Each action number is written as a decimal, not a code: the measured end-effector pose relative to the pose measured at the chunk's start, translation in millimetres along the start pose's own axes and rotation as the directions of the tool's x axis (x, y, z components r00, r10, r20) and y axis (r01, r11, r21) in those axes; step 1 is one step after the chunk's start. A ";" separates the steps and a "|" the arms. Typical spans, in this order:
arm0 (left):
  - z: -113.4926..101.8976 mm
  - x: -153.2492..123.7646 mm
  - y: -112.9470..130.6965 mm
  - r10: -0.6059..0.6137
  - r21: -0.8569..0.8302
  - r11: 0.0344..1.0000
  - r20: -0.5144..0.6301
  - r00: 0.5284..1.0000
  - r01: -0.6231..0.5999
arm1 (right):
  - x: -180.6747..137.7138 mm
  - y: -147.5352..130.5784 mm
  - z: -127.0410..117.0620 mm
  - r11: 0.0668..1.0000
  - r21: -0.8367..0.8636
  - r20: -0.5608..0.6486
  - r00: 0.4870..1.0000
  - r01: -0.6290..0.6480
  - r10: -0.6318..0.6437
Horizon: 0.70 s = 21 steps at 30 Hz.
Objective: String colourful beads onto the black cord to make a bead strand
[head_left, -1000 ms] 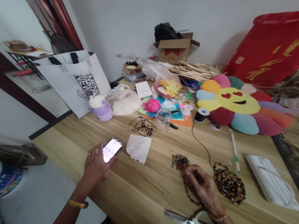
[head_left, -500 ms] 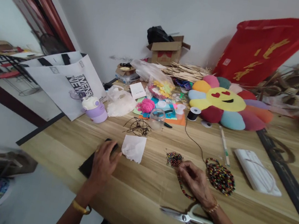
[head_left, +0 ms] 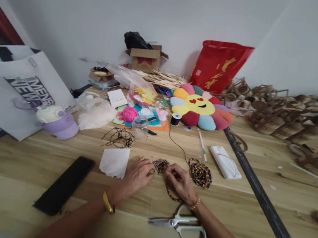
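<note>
My left hand [head_left: 140,173] rests on the table, fingers slightly bent and apart from the thumb, at the left edge of a small pile of loose coloured beads [head_left: 160,166]. Nothing shows in it. At the pile's right side my right hand [head_left: 180,182] is closed in a pinch on a beaded string [head_left: 171,194], which hangs in a curve below the fingers. A coiled heap of beaded strands [head_left: 200,175] lies right of that hand. From it a black cord runs to a spool [head_left: 175,119]. Pale-handled scissors [head_left: 178,224] lie partly opened near my right wrist.
A flat black rectangular thing [head_left: 64,184] and a torn white paper [head_left: 114,162] lie at left. Behind are black cord scraps [head_left: 119,138], a clear jar [head_left: 140,127] and a flower cushion [head_left: 201,107]. A white power bank-like block [head_left: 225,163] lies at right.
My left hand has left the flat black thing and moved right to the bead pile. My right hand keeps its pinch by the pile. The view has turned to the right.
</note>
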<state>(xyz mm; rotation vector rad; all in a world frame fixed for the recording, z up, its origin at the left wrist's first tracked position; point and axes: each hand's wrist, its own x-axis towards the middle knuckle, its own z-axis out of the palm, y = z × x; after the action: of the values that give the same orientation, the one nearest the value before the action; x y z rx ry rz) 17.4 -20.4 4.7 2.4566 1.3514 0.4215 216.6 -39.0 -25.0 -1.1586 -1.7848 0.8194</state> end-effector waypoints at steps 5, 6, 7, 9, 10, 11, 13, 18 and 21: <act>10.0 1.2 -5.7 0.015 0.056 0.998 0.038 0.999 -0.017 | 0.4 1.3 -0.1 1.000 -0.013 -0.025 1.000 0.007 -0.008; 11.7 0.9 -7.4 0.021 0.053 0.998 0.034 0.999 -0.022 | 0.6 1.5 -0.1 1.000 -0.014 -0.031 0.999 0.014 -0.014; 13.4 0.6 -9.1 0.029 0.048 0.998 0.028 0.999 -0.030 | 0.9 1.6 -0.1 1.000 -0.017 -0.038 0.999 0.024 -0.025; 17.4 0.2 -12.5 0.051 0.040 0.998 -0.001 0.999 -0.050 | 1.4 1.2 -0.1 0.998 -0.025 -0.049 0.997 0.053 -0.055; 19.5 0.1 -14.0 0.067 0.037 0.997 -0.021 0.998 -0.066 | 1.7 0.6 -0.1 0.997 -0.030 -0.050 0.997 0.064 -0.066; 21.8 0.1 -15.5 0.085 0.036 0.996 -0.043 0.995 -0.083 | 2.0 -0.2 -0.1 0.997 -0.036 -0.048 0.996 0.071 -0.072; 25.8 0.3 -17.6 0.117 0.039 0.993 -0.079 0.990 -0.114 | 2.4 -2.0 0.2 0.996 -0.046 -0.037 0.997 0.072 -0.074; 28.0 1.6 -16.1 0.128 0.010 0.992 -0.125 0.984 -0.128 | 3.0 -4.2 1.8 0.996 -0.069 -0.027 0.998 0.060 -0.062; 24.7 3.6 -11.2 0.065 -0.118 0.990 -0.120 0.991 -0.079 | 3.1 -4.4 2.3 0.996 -0.073 -0.034 0.998 0.043 -0.045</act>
<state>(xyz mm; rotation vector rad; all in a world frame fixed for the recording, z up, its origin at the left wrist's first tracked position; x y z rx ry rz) 20.5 -14.8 -21.9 2.4179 1.2433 0.6535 212.2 -37.8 -21.4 -1.1691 -1.8175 0.7098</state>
